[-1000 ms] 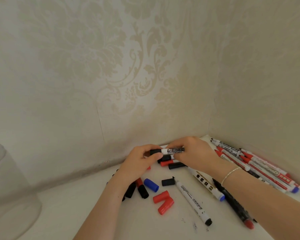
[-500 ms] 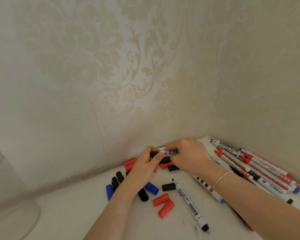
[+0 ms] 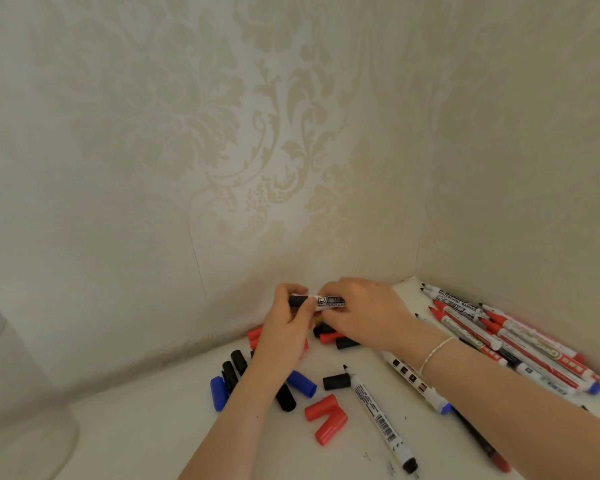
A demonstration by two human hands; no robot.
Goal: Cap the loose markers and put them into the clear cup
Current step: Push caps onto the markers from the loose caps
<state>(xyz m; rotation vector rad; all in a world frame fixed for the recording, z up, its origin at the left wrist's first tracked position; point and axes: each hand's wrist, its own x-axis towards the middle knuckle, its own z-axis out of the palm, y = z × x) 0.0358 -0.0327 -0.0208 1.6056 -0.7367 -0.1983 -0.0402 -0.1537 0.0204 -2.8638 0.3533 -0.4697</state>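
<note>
Where two walls papered in a pale damask pattern [image 3: 291, 133] meet, a white tabletop [image 3: 153, 427] fills the lower part of the view. At the far left edge stands the clear cup [image 3: 4, 393], blurred and cut off by the frame, well apart from everything else. Both forearms reach in from the bottom edge towards the corner; the right wrist carries a thin bracelet [image 3: 435, 353].

A heap of uncapped markers [image 3: 499, 334], white barrels with red, black and blue ends, lies along the right wall. Nearer the viewer, one white marker with a barcode [image 3: 378, 415] lies loose on the table, its black tip pointing away from the viewer. Just right of it a second white marker [image 3: 413, 377] passes under the right forearm, and a dark marker with a red end [image 3: 478, 441] lies beyond that.

The left hand [image 3: 284, 334] and the right hand [image 3: 364, 313] meet just above the table near the corner. Between them they hold a white whiteboard marker [image 3: 331, 302] level: the right hand's fingers curl over its barrel, and the left hand's thumb and fingers pinch the black cap [image 3: 298, 301] at its left end. Whether the cap is fully seated cannot be told.

Loose caps are scattered under and around the hands: two red caps [image 3: 326, 419] touching in a V, a blue cap [image 3: 303, 384], another blue cap [image 3: 218, 393] beside black caps [image 3: 234, 368], and a single black cap [image 3: 336, 381] just beside the barcode marker's tip.
</note>
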